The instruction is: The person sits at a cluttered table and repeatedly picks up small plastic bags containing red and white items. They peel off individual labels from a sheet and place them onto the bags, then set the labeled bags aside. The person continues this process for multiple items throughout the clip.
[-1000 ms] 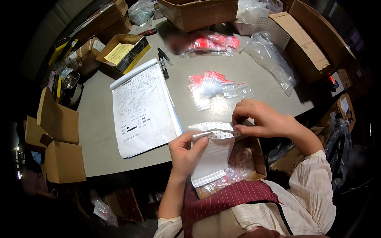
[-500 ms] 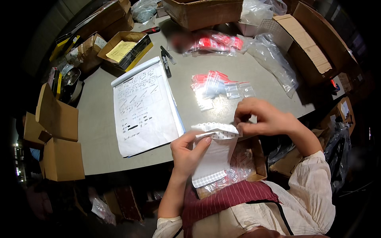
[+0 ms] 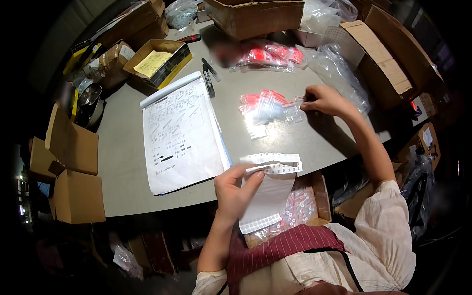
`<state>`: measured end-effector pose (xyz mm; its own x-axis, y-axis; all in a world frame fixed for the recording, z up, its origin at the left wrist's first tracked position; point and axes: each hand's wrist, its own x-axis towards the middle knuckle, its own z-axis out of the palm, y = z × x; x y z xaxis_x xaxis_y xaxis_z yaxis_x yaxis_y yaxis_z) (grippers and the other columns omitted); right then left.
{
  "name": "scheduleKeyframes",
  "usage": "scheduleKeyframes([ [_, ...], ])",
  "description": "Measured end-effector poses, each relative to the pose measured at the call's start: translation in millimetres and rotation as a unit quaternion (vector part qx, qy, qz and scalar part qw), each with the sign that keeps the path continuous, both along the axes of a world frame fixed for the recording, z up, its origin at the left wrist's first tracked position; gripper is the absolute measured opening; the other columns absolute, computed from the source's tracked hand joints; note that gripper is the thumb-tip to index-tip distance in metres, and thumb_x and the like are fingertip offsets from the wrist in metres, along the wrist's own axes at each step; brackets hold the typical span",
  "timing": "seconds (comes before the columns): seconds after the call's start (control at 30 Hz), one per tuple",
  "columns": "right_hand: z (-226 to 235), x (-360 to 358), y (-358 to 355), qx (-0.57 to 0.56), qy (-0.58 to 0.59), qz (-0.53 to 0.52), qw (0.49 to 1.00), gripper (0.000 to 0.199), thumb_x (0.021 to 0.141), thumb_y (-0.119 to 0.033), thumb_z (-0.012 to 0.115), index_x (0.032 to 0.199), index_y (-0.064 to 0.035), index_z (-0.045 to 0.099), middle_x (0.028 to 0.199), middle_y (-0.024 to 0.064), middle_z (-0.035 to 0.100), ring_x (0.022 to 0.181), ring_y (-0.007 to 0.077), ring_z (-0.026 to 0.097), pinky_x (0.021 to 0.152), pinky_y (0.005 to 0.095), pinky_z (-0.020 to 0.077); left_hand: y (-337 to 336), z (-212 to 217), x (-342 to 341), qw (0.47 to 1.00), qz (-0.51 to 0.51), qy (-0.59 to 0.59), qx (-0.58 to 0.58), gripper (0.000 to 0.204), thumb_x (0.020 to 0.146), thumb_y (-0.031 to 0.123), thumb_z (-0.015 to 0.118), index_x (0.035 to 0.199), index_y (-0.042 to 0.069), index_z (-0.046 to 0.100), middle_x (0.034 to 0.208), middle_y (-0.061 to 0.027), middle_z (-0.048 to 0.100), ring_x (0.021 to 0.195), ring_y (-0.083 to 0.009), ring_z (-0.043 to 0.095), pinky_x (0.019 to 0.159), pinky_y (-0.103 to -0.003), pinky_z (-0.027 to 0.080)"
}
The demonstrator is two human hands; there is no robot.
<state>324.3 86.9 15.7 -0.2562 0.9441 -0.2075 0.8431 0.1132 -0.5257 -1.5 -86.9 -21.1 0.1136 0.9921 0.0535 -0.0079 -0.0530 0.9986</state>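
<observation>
My left hand (image 3: 237, 189) pinches a white sheet of small round stickers (image 3: 268, 196) between thumb and fingers. The sheet's top is folded over, showing rows of printed dots, and its lower end hangs over an open cardboard box (image 3: 322, 199) at my lap. Inside that box lie several small clear bags with white round stickers (image 3: 301, 205). My right hand (image 3: 324, 100) is closed in a pinch at the right edge of a pile of small clear zip bags with red strips (image 3: 265, 108). Whatever its fingertips hold is too small or hidden to tell.
Left of the bags lies a pad of handwritten paper (image 3: 184, 137), with black markers (image 3: 208, 81) beside it. Packs of red-striped bags (image 3: 268, 55) and clear plastic (image 3: 339, 73) lie farther back. Cardboard boxes (image 3: 253, 19) line the table's far side; an open carton (image 3: 73, 167) stands left.
My right hand has moved from the sticker sheet's corner up and away to the right edge of the bag pile. My left hand still holds the sheet, almost in place.
</observation>
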Motion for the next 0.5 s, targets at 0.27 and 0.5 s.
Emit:
scheduleKeyframes([
  [0.27, 27.3, -19.8, -84.4, 0.071, 0.24, 0.025, 0.968, 0.024, 0.09, -0.021, 0.078, 0.092, 0.0003, 0.066, 0.079, 0.0061, 0.066, 0.072, 0.0147, 0.06, 0.068, 0.0331, 0.0495, -2.2, -3.4, 2.0, 0.999, 0.007, -0.04, -0.034, 0.015, 0.088, 0.002, 0.076, 0.101, -0.005, 0.077, 0.089, -0.0039, 0.074, 0.081, -0.0075, 0.063, 0.072, -0.024, 0.049],
  [0.5, 34.7, -63.4, -147.4, 0.217, 0.158, 0.243, 0.932, 0.037, 0.079, -0.003, 0.074, 0.115, -0.0035, 0.067, 0.108, 0.0135, 0.068, 0.098, 0.0348, 0.065, 0.086, 0.0425, 0.0528, 0.2, 6.9, 4.4, 0.999, 0.002, -0.017, -0.028, 0.013, 0.089, 0.001, 0.075, 0.101, -0.005, 0.077, 0.09, -0.0032, 0.074, 0.081, -0.0071, 0.062, 0.072, -0.023, 0.048],
])
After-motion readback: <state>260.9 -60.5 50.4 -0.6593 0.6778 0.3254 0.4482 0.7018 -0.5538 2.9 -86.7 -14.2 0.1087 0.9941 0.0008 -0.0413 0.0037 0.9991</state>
